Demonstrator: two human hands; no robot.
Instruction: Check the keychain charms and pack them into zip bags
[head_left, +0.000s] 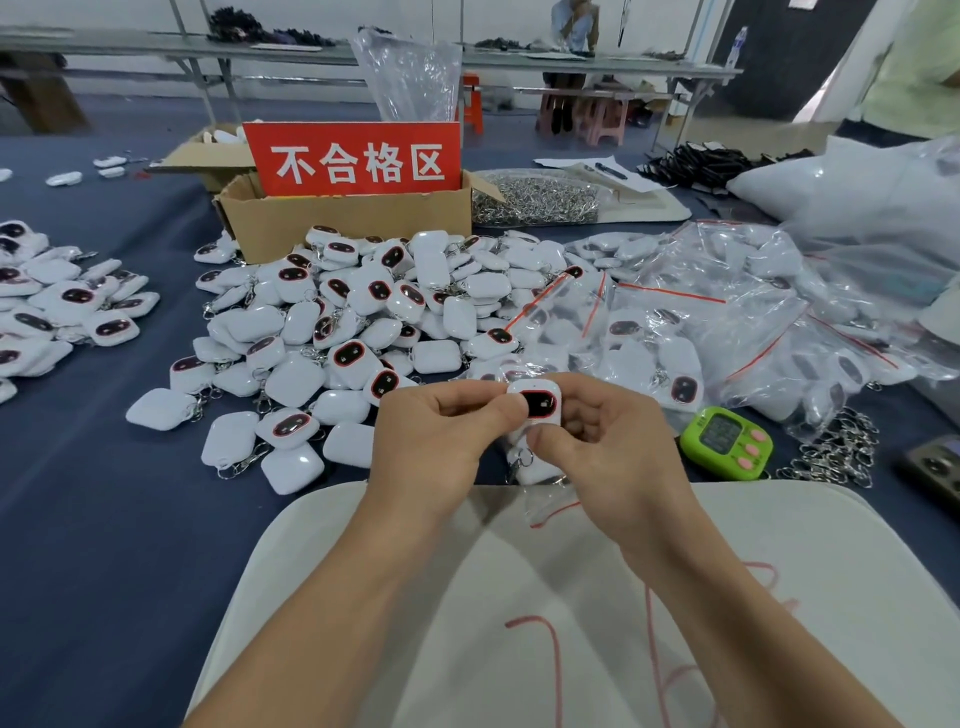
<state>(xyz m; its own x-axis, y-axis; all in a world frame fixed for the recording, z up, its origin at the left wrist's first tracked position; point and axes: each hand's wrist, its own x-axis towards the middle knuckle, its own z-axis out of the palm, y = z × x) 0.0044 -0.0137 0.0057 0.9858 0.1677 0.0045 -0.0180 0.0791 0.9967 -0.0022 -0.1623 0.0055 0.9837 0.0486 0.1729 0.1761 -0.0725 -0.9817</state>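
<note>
As I stand beside the blue-cloth desk (104, 519), a smaller heap of white plastic charms (62, 306) lies at its far left, well apart from the work. Further in, the main heap of white rounded-square keychain charms (337, 322) spills out before a brown cardboard box (343, 218) bearing a red sign with white characters (353, 158).

At the heap's near edge the left hand (431, 441) pinches the left side of a single white charm with a black, red-rimmed oval face (537, 402), its fingers curled. That charm stands upright between both hands, face towards the person, its long axis running up and down and its metal ring (524, 460) hanging below. The right hand (608, 447) grips it from the other side, thumb pressed at the lower edge and the remaining fingers curled behind. To my eye this is the checking step.

Just below the hands, on the pale cloth mat (519, 597), lies a clear zip bag with a red seal strip (550, 512), seemingly empty, between the wrists and closer to the right one. I judge that hand the nearer to take it, the charm then sliding in along its long axis.

Rightward sit a lime-green digital timer with pink buttons (727, 441), the pile of filled clear zip bags (727, 322) and loose metal key rings (841, 457).
</note>
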